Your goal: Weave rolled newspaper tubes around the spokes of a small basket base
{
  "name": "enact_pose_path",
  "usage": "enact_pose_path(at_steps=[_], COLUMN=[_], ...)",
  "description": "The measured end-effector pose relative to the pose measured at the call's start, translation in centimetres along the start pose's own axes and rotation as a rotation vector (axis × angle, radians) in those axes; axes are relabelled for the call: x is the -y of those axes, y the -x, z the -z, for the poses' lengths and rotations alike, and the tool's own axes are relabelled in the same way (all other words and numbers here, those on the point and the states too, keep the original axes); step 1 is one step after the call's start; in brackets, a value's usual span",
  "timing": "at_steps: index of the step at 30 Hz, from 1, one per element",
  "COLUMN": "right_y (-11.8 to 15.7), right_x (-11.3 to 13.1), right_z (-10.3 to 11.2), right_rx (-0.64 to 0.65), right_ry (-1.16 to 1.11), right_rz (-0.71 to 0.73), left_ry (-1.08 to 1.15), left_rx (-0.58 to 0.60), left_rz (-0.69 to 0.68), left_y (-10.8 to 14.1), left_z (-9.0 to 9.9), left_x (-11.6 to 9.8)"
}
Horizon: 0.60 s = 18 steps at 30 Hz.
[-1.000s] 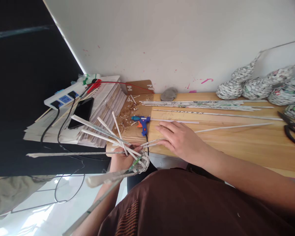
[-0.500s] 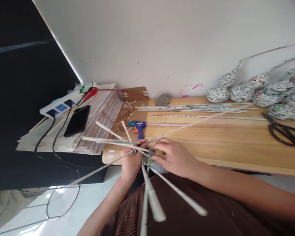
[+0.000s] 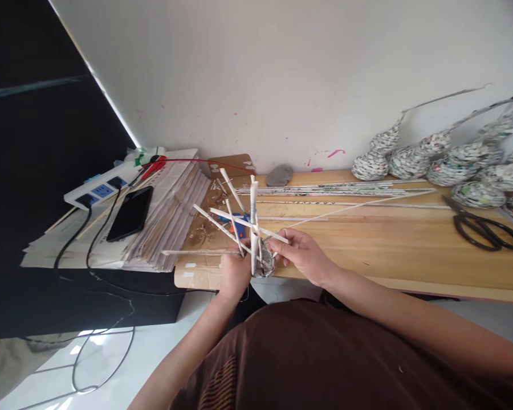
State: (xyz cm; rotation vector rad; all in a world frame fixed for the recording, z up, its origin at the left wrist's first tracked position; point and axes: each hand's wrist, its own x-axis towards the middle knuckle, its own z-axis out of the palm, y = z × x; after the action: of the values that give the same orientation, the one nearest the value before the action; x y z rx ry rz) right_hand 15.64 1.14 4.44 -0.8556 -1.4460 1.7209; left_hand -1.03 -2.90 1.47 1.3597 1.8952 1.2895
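Between my hands is a small woven newspaper piece (image 3: 264, 263), with several rolled paper sticks fanning out from it. My left hand (image 3: 235, 274) is closed on the left side of the piece, its fingertips partly hidden by the sticks. At its right side my right hand (image 3: 301, 253) pinches a paper stick (image 3: 277, 235) between thumb and fingers. One long thin paper stick (image 3: 346, 209) runs from near my right hand up across the table. Behind the sticks, a blue glue gun (image 3: 240, 228) lies partly covered.
Several woven gourd shapes (image 3: 410, 162) stand along the wall at right, near black scissors (image 3: 481, 230). Paper sticks (image 3: 325, 189) and a grey stone (image 3: 279, 175) lie at the back. At left, a paper stack (image 3: 175, 199) bears a phone (image 3: 130, 213) and a power strip (image 3: 102, 191).
The woven piece has tipped and turned, so sticks that pointed toward my lap now point up and away. My right hand has shifted to a stick at the right side.
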Motion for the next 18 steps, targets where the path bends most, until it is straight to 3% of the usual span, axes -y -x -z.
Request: enact_pose_path(at_steps=[5, 8, 13, 18], right_y=[1.0, 1.5, 1.8, 0.7], right_x=[0.1, 0.6, 1.9, 1.1], right_z=[0.8, 1.1, 1.6, 2.1], right_rx=[-0.094, -0.067, 0.063, -0.084], right_ry=[0.023, 0.002, -0.104, 0.033], right_rz=[0.241, 0.323, 0.270, 0.168], left_ry=[0.027, 0.059, 0.107, 0.074], left_rx=[0.007, 0.040, 0.048, 0.004], left_rz=[-0.004, -0.004, -0.051, -0.097], left_y=[-0.2, -0.1, -0.2, -0.3], left_z=[-1.2, -1.6, -1.9, -2.2], left_x=[0.2, 0.1, 1.0, 2.0])
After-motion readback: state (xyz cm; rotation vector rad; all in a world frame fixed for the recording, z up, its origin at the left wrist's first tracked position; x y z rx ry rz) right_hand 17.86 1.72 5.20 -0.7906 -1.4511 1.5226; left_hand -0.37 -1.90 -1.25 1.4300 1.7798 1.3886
